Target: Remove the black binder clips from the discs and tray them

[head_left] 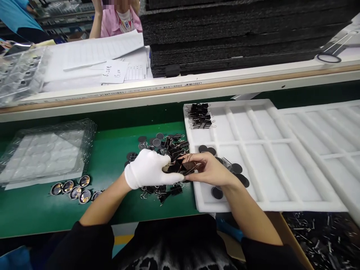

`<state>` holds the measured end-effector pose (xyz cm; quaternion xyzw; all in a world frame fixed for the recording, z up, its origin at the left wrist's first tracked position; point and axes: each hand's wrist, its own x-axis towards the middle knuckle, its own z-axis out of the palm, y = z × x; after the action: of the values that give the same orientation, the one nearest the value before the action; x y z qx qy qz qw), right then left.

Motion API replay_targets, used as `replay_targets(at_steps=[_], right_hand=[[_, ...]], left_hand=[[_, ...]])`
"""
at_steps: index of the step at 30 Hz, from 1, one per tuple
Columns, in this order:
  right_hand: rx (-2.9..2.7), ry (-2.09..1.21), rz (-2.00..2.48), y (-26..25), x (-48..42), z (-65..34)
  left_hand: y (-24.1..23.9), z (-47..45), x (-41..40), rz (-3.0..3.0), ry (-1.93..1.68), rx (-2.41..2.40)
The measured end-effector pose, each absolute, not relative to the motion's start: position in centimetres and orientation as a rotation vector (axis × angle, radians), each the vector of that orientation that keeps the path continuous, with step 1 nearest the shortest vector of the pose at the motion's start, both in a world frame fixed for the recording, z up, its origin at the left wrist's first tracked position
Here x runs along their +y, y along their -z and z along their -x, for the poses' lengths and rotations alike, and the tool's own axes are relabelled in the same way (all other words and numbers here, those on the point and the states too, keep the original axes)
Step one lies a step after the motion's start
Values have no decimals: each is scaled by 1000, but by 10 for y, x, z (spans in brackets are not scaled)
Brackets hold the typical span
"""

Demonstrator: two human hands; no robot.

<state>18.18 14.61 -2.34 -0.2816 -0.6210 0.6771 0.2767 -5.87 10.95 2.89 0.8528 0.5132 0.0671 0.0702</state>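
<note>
Reaching inward from both sides, the two forearms meet over the edge of the green mat (42, 210). The left hand (150, 168), in a white cloth glove, curls its fingers around a row of black binder clips (180, 166); the bare right hand (209, 169) pinches the same row from the other end, thumb on top. This row lies roughly crosswise, its long axis running left to right between the hands, wire handles jutting out. Below it spreads a loose heap of clips (165, 187), glossy black metal with thin silver loops. Flat dark discs (239, 174) dot the white foam tray (281, 165), whose long compartments run away from the person. Another clip bundle (200, 115) sits in its far-left compartment.
</note>
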Motion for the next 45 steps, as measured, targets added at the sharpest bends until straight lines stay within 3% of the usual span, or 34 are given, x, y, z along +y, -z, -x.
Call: replay_targets(at_steps=[11, 18, 24, 29, 41, 45], right_hand=[[-1727, -1708, 811, 21, 146, -184], [-1688, -1801, 790, 17, 149, -187], [-970, -1790, 940, 23, 157, -180], [-638, -1861, 985, 28, 158, -170], [-712, -1745, 1019, 32, 148, -156], [-824, -1714, 870, 30, 148, -162]], left_hand=[[-34, 47, 104, -2332, 35, 1658], [-25, 48, 109, -2299, -2, 1558], [-29, 47, 120, -1869, -326, 1628], [-31, 41, 117, -1481, -346, 1475], [-20, 41, 116, -1452, -327, 1421], [-25, 41, 126, -1285, -400, 1200]])
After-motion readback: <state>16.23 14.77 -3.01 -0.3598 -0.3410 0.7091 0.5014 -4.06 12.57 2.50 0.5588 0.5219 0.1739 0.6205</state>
